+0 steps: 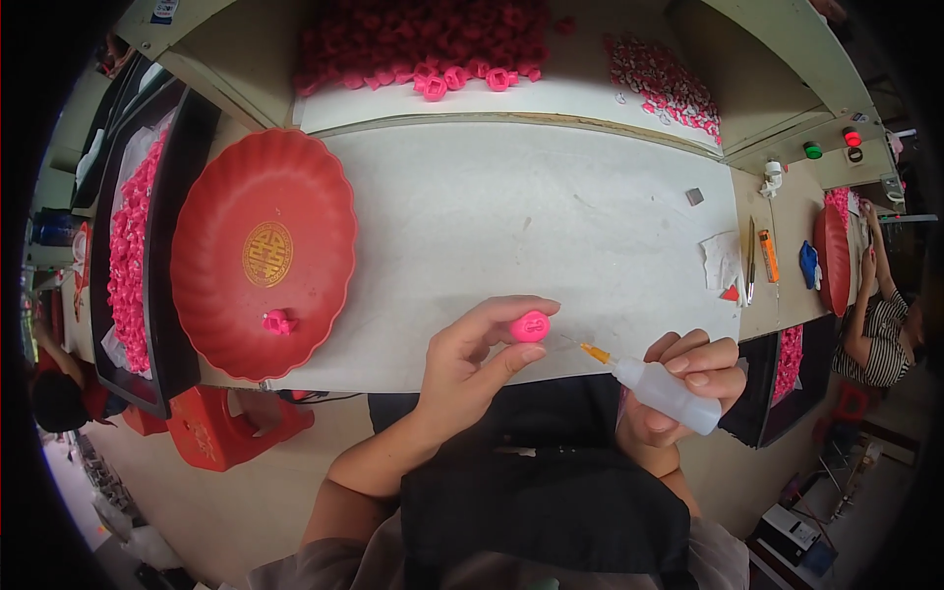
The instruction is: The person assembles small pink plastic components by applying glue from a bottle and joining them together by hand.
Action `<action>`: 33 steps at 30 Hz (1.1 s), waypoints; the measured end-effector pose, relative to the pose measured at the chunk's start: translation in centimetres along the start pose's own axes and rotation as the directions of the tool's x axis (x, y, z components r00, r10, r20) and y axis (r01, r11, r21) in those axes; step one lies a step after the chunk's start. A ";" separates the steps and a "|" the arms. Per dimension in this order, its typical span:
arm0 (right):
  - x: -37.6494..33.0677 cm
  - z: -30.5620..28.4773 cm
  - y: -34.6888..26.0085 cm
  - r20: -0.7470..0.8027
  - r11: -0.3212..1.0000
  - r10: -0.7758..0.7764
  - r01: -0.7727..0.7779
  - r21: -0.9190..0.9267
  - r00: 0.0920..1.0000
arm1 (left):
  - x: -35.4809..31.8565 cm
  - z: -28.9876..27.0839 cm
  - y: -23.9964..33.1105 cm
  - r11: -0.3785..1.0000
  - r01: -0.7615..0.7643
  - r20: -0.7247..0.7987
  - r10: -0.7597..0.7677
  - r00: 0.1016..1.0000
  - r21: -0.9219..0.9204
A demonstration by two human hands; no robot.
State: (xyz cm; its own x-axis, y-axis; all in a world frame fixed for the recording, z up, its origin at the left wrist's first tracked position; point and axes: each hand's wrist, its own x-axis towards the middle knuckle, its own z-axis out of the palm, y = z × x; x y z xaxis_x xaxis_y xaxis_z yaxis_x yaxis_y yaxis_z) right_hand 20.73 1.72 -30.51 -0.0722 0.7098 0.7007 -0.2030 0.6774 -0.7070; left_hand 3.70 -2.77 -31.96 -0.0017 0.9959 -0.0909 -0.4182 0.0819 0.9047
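Observation:
My left hand (472, 359) pinches a small pink plastic piece (530, 325) between thumb and fingertips, just over the near edge of the white table (511, 216). My right hand (683, 379) grips a small translucent squeeze bottle (665, 391) whose orange needle tip (594, 352) points left at the pink piece, a short gap away. A big red scalloped dish (221, 295) stands to the left with one pink piece (278, 322) lying in it.
A heap of pink pieces (423, 44) and a smaller pile of white-and-pink parts (664, 84) lie on the back shelf. A black tray of pink pieces (128, 256) stands far left. Tweezers, a tube and paper (723, 261) lie right. Another person (875, 324) sits at right.

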 end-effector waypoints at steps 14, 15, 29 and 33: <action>-0.2 0.1 0.1 0.204 0.993 -0.044 0.065 -0.101 0.978 | 0.1 -0.1 -0.3 0.979 -0.143 0.024 0.141 0.990 0.142; -0.2 0.1 0.1 0.219 0.992 -0.041 0.066 -0.110 0.975 | 0.1 -0.2 -0.3 0.980 -0.142 0.023 0.140 0.990 0.142; -0.4 0.0 -0.7 0.359 0.972 -0.065 0.140 -0.188 0.931 | 0.4 -0.1 -1.0 0.867 -0.310 -0.043 0.354 0.934 0.391; -0.3 -0.1 -0.8 0.368 0.976 -0.035 0.111 -0.186 0.929 | 0.3 -0.2 -1.1 0.873 -0.294 -0.044 0.337 0.941 0.390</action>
State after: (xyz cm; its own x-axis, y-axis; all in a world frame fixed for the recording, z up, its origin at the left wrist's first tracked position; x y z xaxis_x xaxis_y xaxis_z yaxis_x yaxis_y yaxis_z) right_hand 20.97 0.97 -30.19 -0.4194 0.5644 0.7110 -0.0246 0.7759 -0.6304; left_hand 4.02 -2.59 -33.04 -0.1825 0.9625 0.2006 -0.0101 -0.2059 0.9785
